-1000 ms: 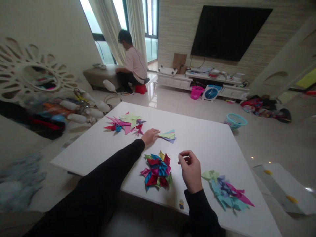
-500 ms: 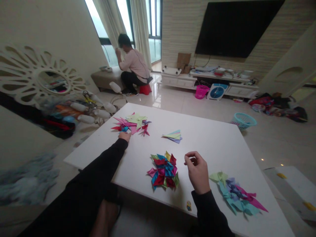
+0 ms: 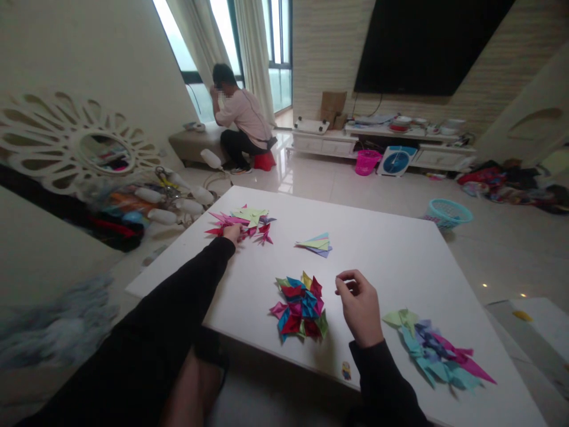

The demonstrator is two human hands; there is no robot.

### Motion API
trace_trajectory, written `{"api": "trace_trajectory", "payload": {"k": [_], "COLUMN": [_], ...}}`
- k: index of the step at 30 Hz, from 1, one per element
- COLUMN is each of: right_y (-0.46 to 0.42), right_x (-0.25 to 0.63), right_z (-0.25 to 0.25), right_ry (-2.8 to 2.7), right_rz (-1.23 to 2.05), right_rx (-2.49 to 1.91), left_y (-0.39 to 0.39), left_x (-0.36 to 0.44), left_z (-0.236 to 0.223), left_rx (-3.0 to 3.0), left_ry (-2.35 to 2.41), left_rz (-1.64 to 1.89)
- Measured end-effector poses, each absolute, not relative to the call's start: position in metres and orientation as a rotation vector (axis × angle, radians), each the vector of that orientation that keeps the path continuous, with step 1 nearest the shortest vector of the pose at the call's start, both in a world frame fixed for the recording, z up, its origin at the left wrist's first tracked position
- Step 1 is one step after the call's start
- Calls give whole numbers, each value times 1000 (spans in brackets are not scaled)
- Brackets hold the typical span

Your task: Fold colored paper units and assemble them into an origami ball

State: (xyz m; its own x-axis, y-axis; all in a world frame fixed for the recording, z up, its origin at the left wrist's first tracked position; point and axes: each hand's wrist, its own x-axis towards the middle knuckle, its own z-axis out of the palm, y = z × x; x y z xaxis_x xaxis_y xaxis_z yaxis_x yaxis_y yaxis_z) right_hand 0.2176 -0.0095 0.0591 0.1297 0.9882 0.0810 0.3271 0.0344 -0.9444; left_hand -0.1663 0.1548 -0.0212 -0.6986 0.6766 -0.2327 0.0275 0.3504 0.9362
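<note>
My left hand (image 3: 232, 233) reaches into a pile of folded origami paper pieces (image 3: 254, 216), pink, red and pale green, at the far left of the table. Its fingertips touch the near side of this pile and are partly hidden, so their grip is unclear. Over the table's right half, my right hand (image 3: 361, 308) is curled in a loose pinch with nothing visible in it. Just left of it lies a round cluster of shiny origami pieces (image 3: 306, 303) in red, blue, green and gold. Beyond that, several flat folded papers (image 3: 316, 244) lie fanned out.
The white table (image 3: 377, 237) also holds teal, purple and pink origami pieces (image 3: 438, 353) at right. A turquoise basket (image 3: 448, 214) stands past its far right corner. Another person (image 3: 246, 121) sits on a red stool by the window. Lamp shades (image 3: 189, 206) stand near the left edge.
My left hand has moved a little farther into the origami pile. My right hand keeps its curled pose. The whole view has shifted slightly.
</note>
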Motion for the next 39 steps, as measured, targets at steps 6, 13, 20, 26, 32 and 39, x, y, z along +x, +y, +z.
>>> {"api": "trace_trajectory", "payload": {"k": [6,13,20,26,32,39], "right_y": [-12,-9,-4,3,7,-3], "right_x": [219,218,207,200,191,180], "right_z": [60,59,47,34,31,32], "right_ry": [-1351,-1343,-1077,-1010,-971,-1161], "right_rz": [896,923,1318,1286,1204,1198], "right_rx": [-1431,-1398,-1235,-1201,-1279,-1252], "left_y": [153,57,-33,-23,-18,-26], "left_x": [-156,-33,46,34,24,30], "left_z": [35,59,31,9,28,27], "left_rx": [522,922,1177,1244,1487,1583], "left_ry": [1881,1277,981,1009,1232,1255], "left_rz": [1655,1601,1163,1044,1222,1229]}}
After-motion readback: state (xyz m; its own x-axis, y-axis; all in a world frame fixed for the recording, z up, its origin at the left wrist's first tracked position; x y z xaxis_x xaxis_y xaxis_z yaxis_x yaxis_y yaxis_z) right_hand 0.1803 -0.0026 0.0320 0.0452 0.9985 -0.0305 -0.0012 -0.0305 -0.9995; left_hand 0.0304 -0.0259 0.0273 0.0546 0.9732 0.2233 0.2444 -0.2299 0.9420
